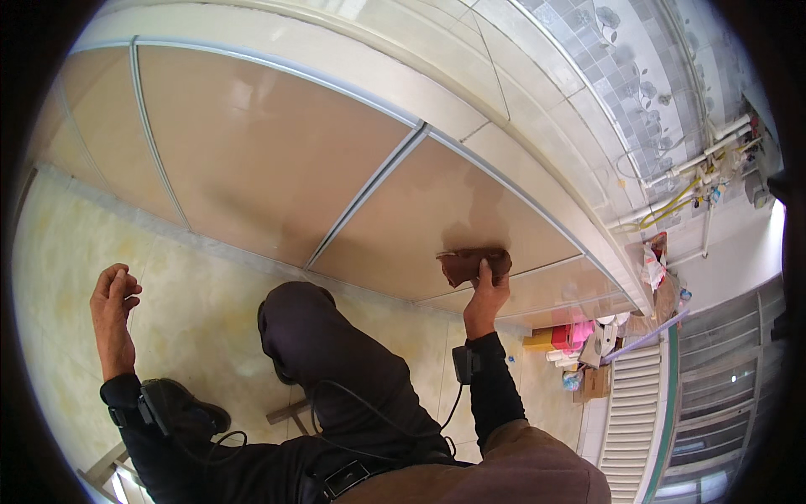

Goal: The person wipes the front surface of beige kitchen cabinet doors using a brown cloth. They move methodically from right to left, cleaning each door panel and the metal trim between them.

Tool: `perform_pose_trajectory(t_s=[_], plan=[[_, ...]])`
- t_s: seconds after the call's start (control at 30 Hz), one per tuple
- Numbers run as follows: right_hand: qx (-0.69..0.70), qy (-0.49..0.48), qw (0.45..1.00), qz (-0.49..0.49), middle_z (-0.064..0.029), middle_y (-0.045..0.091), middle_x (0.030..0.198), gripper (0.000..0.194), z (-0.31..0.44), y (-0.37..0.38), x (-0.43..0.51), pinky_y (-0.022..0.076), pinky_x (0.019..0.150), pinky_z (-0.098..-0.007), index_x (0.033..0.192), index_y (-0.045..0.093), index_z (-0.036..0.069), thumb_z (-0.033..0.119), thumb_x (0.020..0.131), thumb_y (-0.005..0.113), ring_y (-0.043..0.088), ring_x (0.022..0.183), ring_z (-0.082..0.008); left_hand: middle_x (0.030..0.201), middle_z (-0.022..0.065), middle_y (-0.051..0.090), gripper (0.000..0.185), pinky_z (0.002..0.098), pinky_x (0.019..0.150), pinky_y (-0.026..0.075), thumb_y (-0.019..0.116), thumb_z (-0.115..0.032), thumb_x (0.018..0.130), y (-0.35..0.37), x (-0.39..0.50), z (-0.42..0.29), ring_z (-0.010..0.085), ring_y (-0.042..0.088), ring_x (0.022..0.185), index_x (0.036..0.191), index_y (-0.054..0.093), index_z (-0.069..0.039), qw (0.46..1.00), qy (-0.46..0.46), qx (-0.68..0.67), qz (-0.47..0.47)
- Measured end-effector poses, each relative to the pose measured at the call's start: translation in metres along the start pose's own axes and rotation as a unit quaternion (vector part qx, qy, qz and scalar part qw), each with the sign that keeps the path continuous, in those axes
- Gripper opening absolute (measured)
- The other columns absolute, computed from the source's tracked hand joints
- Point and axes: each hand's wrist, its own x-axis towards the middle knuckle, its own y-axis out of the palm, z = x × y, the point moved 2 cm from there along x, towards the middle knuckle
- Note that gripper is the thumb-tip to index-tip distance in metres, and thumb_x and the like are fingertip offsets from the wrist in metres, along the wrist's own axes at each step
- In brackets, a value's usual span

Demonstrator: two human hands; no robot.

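My right hand [488, 296] grips a folded dark brown cloth [466, 266] with the thumb on top. The cloth lies against a glossy beige cabinet door [403, 252], low and towards its right end. Its dark reflection shows in the door's surface just above. Off to the left, my left hand [116, 309] hangs in the air over the floor with its fingers loosely curled and nothing in them. Another wide beige door [264, 138] lies left of the metal-trimmed joint [371, 192].
A pale tiled countertop [441, 57] runs above the doors. Pipes and a yellow hose [670, 205] are at the far right. Boxes and bags, with a cardboard box [592, 384], crowd the floor near a white radiator [633, 403]. Wooden stool legs [289, 416] stand by my knee.
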Motion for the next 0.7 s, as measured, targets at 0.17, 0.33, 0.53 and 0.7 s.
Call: perform_pose_trajectory(t_s=[0.17,0.33,0.53,0.7], plan=[[0.001,0.011,1.000,0.016,-0.0059,0.069,0.117,0.028,-0.008,0.019,-0.015,0.0604,0.082,-0.0326,0.127,0.065,0.002,0.013,0.101,0.070,0.068,0.099,-0.0155,0.097,-0.0010,0.063,0.031,0.0274,0.083,0.044,0.064,-0.034,0.103,-0.003,-0.002,-0.004,0.0104,0.061,0.092,0.118,0.066,-0.007,1.000,0.000,-0.001,-0.004],[0.070,0.128,0.988,0.049,-0.0013,0.067,0.114,0.030,-0.013,0.056,-0.032,0.0580,0.088,-0.0336,0.128,0.064,0.007,0.016,0.101,0.072,0.064,0.102,-0.0129,0.098,-0.0008,0.063,0.032,0.0272,0.083,0.044,0.063,-0.034,0.103,-0.005,-0.001,-0.004,0.0108,0.061,0.092,0.119,0.066,-0.007,1.000,0.006,-0.002,-0.002],[0.225,0.169,0.949,0.142,-0.0060,0.063,0.131,0.037,0.018,0.111,-0.046,0.0526,0.105,-0.0370,0.134,0.059,0.007,0.010,0.100,0.073,0.062,0.124,-0.0187,0.097,-0.0007,0.064,0.031,0.0274,0.082,0.045,0.064,-0.035,0.103,-0.009,0.000,-0.003,0.0111,0.061,0.091,0.118,0.067,-0.007,1.000,0.001,0.001,-0.007],[0.169,0.207,0.955,0.127,-0.0052,0.066,0.127,0.032,0.001,0.131,-0.054,0.0534,0.105,-0.0374,0.129,0.061,0.008,0.010,0.100,0.073,0.065,0.119,-0.0192,0.097,-0.0006,0.065,0.031,0.0275,0.083,0.045,0.064,-0.034,0.103,-0.009,-0.002,-0.004,0.0107,0.061,0.091,0.118,0.067,-0.007,1.000,-0.001,0.011,-0.012]])
